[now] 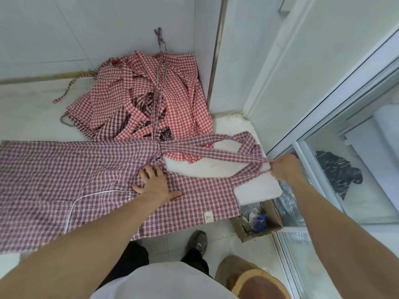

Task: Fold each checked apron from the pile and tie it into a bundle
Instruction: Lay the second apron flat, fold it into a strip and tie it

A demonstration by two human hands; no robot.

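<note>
1. At the left and middle of the scene, a purple-and-white checked apron [64, 180] lies spread flat on a white counter [28, 113], its near edge hanging over the counter's front. It is not yet folded.
2. On the apron's middle, the left hand [154, 184] lies palm down with fingers straight and spread wide, pressing the cloth to the counter just beside the point where the ties gather.
3. Behind it, on the far side of the counter and against a white wall, sits the pile [151, 93] of red-and-white checked aprons, crumpled, with loose ties trailing. No tied bundle is in view, so the task appears to be at an early stage, with most of the pile left to do.
4. From the apron's gathered point, its straps [205, 151] run rightwards, drawn taut.
5. At the right, the right hand [285, 167] has its fingers closed around the strap ends, holding them out near the counter's right edge.
6. Below that edge, on the floor, a cardboard box [272, 221] holds odds and ends; a wooden block [257, 283] stands nearer, and glass doors [345, 169] fill the far right.
</note>
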